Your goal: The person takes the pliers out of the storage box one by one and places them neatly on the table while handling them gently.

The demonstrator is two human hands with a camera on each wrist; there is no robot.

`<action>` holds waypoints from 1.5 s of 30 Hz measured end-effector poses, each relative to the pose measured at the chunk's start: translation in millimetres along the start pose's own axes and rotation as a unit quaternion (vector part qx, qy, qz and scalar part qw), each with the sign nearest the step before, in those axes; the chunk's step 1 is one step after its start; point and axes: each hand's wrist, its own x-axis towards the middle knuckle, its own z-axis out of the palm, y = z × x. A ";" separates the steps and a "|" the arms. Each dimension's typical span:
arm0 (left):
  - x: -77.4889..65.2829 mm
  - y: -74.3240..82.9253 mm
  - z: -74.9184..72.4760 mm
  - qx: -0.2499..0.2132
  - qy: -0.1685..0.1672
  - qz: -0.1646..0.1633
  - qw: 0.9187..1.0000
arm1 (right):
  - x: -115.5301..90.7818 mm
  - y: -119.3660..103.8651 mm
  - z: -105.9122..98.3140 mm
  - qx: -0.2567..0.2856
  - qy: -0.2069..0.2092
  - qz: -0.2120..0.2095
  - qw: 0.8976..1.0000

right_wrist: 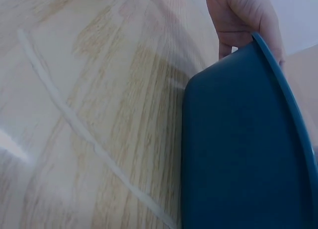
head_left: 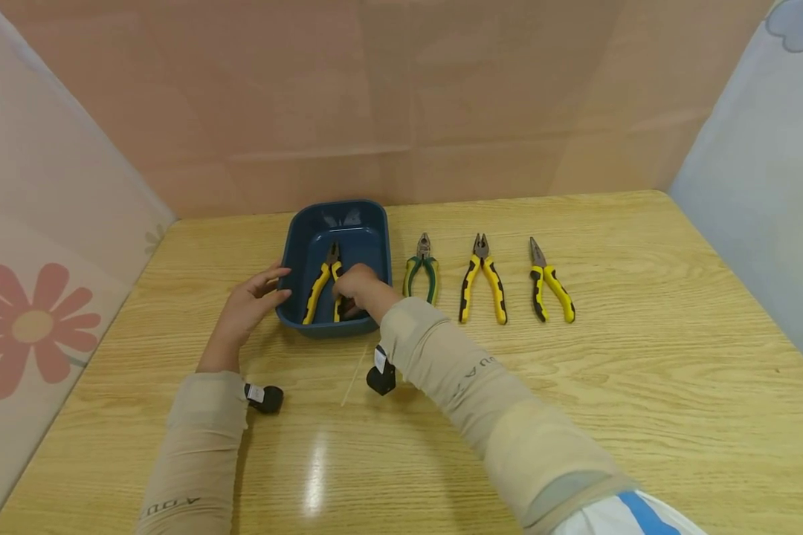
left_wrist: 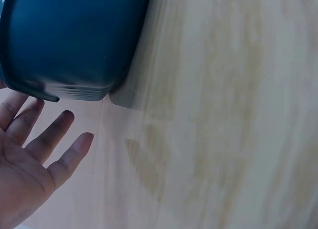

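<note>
In the head view, a dark blue plastic bin (head_left: pixel 335 331) stands left of the table's middle. Inside it lie yellow-and-black combination pliers (head_left: pixel 317 293), jaws toward the back wall. My right hand (head_left: pixel 364 288) reaches over the bin's right front corner and grips the pliers' right handle; its fingertips are partly hidden. My left hand (head_left: pixel 249 305) is at the bin's left side, fingertips touching the rim. The left wrist view shows this hand (left_wrist: pixel 35 159) with fingers spread and fairly straight beside the bin (left_wrist: pixel 74 40). The right wrist view shows the bin's outer wall (right_wrist: pixel 238 139).
Right of the bin lie green-handled pliers (head_left: pixel 410 276), yellow-and-black combination pliers (head_left: pixel 468 290) and yellow-and-black long-nose pliers (head_left: pixel 539 293) in a row. A thin pale strip (head_left: pixel 355 377) lies on the wooden table (head_left: pixel 642 334). A pinkish wall (head_left: pixel 401 111) stands behind.
</note>
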 end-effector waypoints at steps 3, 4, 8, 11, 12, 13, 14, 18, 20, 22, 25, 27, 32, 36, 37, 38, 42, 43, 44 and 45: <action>1.2 0.3 -0.7 -0.001 0.001 0.003 1.000 | -1.2 -2.5 -3.5 0.017 -0.028 0.011 0.999; 1.5 0.4 -0.8 -0.001 0.001 0.004 1.000 | -1.1 -3.1 -3.9 0.019 -0.033 0.014 0.999; 2.5 1.1 -0.1 -0.009 0.004 0.006 1.000 | -0.1 -4.7 -2.1 0.006 -0.017 0.017 1.000; 2.2 2.4 0.9 -0.013 0.004 0.010 1.000 | 28.9 3.6 0.7 0.016 -0.013 0.018 1.000; 2.0 2.6 1.1 -0.013 0.003 0.011 1.000 | 38.5 5.8 0.7 0.024 -0.017 0.023 0.999; 1.9 3.0 1.3 -0.012 0.002 0.012 1.000 | 46.9 8.0 0.6 0.035 -0.019 0.026 0.999; 1.8 3.2 1.5 -0.009 0.002 0.012 1.000 | 53.2 10.6 0.6 0.048 -0.024 0.025 0.998; 1.5 2.6 1.9 -0.001 -0.001 0.010 1.000 | 18.5 2.8 -6.0 0.075 -0.026 0.023 0.997; 1.4 2.1 2.0 0.004 -0.002 0.009 1.000 | -16.1 -5.9 -10.5 0.074 -0.022 0.018 0.997; 1.4 1.6 2.3 0.006 -0.003 0.008 1.000 | -44.4 -13.7 -14.7 0.082 -0.022 0.018 0.996; 1.7 0.9 2.8 0.005 -0.003 0.009 1.000 | -40.9 -11.9 -14.5 0.091 -0.015 0.017 0.996; 1.4 0.6 3.1 0.006 -0.002 0.007 1.000 | -27.9 -8.0 -13.1 0.098 -0.012 0.016 0.995; 0.2 0.5 3.4 0.009 0.001 0.003 1.000 | -10.4 -2.8 -14.5 0.116 -0.022 0.000 0.993; 0.2 0.0 3.5 0.010 0.003 -0.002 1.000 | -15.5 -4.6 -17.2 0.121 -0.024 -0.010 0.992; 0.3 -0.1 3.6 0.006 0.003 -0.003 1.000 | -17.2 -4.9 -18.0 0.120 -0.024 -0.012 0.992; 0.2 -0.2 3.7 0.002 0.003 -0.004 1.000 | -19.0 -5.2 -18.7 0.120 -0.026 -0.017 0.992; 0.5 -0.4 4.1 -0.014 0.005 -0.003 1.000 | -26.7 -5.5 -22.3 0.114 -0.034 -0.035 0.992; 0.4 -0.2 4.1 -0.017 0.004 -0.002 1.000 | -28.5 -5.5 -23.3 0.111 -0.036 -0.040 0.992; 0.6 -0.2 4.2 -0.015 0.005 -0.002 1.000 | -30.5 -5.5 -24.2 0.111 -0.039 -0.044 0.992; 0.6 0.0 4.1 -0.013 0.005 -0.003 1.000 | -32.5 -5.5 -25.1 0.111 -0.042 -0.048 0.992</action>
